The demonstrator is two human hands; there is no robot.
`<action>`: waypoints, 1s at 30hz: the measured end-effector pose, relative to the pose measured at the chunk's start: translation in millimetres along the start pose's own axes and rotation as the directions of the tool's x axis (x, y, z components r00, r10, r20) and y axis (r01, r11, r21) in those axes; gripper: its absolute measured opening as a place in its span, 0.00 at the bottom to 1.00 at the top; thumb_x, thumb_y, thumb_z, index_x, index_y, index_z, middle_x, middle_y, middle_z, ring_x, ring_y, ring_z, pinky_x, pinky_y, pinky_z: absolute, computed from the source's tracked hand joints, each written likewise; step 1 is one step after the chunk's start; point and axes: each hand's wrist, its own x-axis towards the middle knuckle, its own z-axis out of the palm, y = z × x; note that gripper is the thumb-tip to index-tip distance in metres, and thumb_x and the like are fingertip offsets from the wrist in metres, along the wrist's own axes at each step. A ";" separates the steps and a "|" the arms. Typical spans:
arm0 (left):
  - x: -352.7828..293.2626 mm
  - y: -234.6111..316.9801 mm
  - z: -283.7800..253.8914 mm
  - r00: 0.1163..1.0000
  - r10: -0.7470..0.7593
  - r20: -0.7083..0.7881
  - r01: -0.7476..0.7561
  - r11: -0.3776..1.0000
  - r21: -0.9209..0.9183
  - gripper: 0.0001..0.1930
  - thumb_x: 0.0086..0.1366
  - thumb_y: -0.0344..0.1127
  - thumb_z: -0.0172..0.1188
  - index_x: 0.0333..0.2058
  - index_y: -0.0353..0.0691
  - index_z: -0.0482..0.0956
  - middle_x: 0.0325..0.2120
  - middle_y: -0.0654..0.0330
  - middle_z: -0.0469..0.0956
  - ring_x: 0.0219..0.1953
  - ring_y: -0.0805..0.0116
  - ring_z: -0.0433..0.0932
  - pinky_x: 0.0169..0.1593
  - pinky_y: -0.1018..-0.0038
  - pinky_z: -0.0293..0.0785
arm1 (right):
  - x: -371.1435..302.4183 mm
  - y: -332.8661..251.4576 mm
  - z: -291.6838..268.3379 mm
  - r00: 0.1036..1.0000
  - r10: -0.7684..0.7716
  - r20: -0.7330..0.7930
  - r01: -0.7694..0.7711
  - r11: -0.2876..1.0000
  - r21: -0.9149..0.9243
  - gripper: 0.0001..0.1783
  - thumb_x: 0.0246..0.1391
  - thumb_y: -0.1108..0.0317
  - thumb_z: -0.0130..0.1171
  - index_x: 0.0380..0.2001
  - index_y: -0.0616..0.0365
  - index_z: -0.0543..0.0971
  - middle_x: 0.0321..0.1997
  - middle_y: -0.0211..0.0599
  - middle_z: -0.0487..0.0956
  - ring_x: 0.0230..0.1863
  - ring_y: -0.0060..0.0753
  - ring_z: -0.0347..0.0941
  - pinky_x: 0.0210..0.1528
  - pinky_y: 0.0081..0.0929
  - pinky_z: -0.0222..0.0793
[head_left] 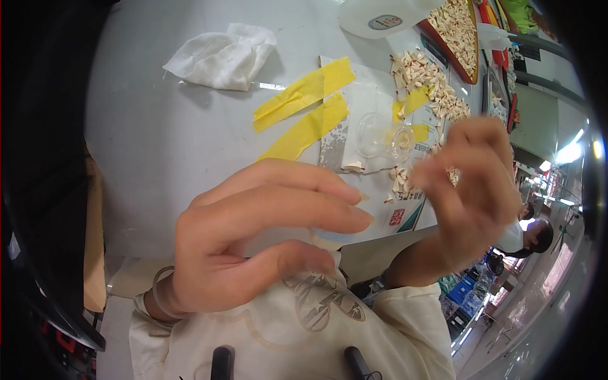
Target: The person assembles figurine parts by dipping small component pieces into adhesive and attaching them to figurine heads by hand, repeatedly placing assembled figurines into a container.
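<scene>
Left hand (234, 228): seven o'clock, released, fingers curved, thumb apart!
Right hand (478, 180): three o'clock, blurred, fingertips bunched; can't tell if it grips.
Red-tipped pieces (421, 73): two o'clock, strewn over the desk (158, 171).
Clear round plastic (401, 152): two o'clock, nearer centre.
White cloth (221, 60): eleven o'clock, crumpled.

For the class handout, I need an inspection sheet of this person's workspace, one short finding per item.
Surface: pale grey table, yellow tape partly over a board.
Things near the hands: loose pale red-tipped pieces, more in a red-walled tray; clear round object on the board.
Clutter: crumpled white cloth; translucent container.
Left hand: open, nothing seen in it.
Right hand: curled and blurred; hold unclear.
Cables: nothing clearly seen.
Surroundings: another person, blue bins and bright lights at right.
</scene>
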 end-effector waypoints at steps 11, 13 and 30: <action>-4.2 -3.4 -1.3 0.998 0.050 0.040 -0.046 0.994 -0.095 0.14 0.50 0.27 0.68 0.34 0.32 0.72 0.37 0.48 0.70 0.36 0.58 0.80 0.41 0.71 0.79 | -26.3 -9.5 23.7 0.998 -0.053 0.020 0.034 0.850 0.526 0.20 0.32 0.58 0.76 0.20 0.48 0.72 0.28 0.28 0.64 0.26 0.22 0.61 0.26 0.19 0.59; -5.4 -2.3 -1.3 0.997 0.062 0.046 -0.058 0.994 -0.091 0.14 0.49 0.26 0.68 0.33 0.32 0.72 0.37 0.48 0.71 0.36 0.58 0.80 0.41 0.71 0.80 | -26.2 -9.4 29.1 0.998 -0.059 0.026 0.034 0.829 0.559 0.19 0.33 0.59 0.75 0.20 0.48 0.71 0.28 0.29 0.65 0.26 0.22 0.61 0.26 0.19 0.59; -16.2 -2.5 12.3 0.954 0.279 -0.108 -0.274 0.960 0.055 0.12 0.41 0.19 0.70 0.27 0.32 0.79 0.31 0.48 0.74 0.27 0.66 0.80 0.30 0.82 0.80 | -40.3 -23.5 64.4 0.991 0.086 -0.097 0.018 0.651 0.759 0.15 0.29 0.83 0.68 0.15 0.57 0.70 0.25 0.37 0.71 0.24 0.30 0.67 0.25 0.26 0.63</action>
